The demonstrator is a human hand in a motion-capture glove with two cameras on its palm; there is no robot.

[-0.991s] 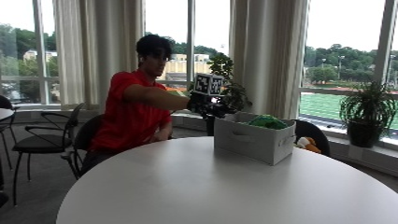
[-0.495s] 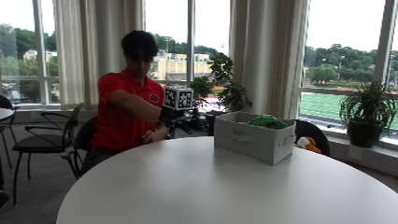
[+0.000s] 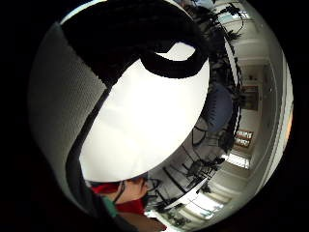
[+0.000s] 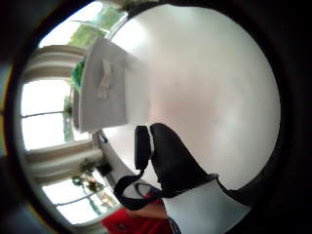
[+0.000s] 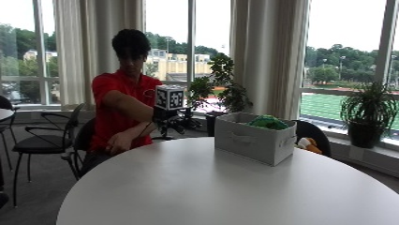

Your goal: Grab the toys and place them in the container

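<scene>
The round white table [image 5: 205, 187] takes up most of the scene, and the gloved right hand [image 5: 167, 123] hangs above its near-person edge, with nothing under the palm but bare tabletop. Well off to the side of that hand stands the pale fabric container [image 5: 254, 139], with a strap handle on its end wall, resting on the table towards the windows. A green toy [image 5: 268, 123] shows above its rim, already inside; an orange and white toy [image 5: 306, 143] lies beyond the container, farther from the hand than anything else, and it seems to sit off the table (on a chair, perhaps, though I cannot tell). From the thumb side palm view one gloved finger [image 4: 168, 161] reaches out straight over the table and nothing lies in the palm, so the hand reads as spread and carrying nothing.

My judgement: this is the gap between toys, one delivered and the hand free. The next move calls for a long reach past the container to the orange toy, if it counts among those to be stowed.
</scene>
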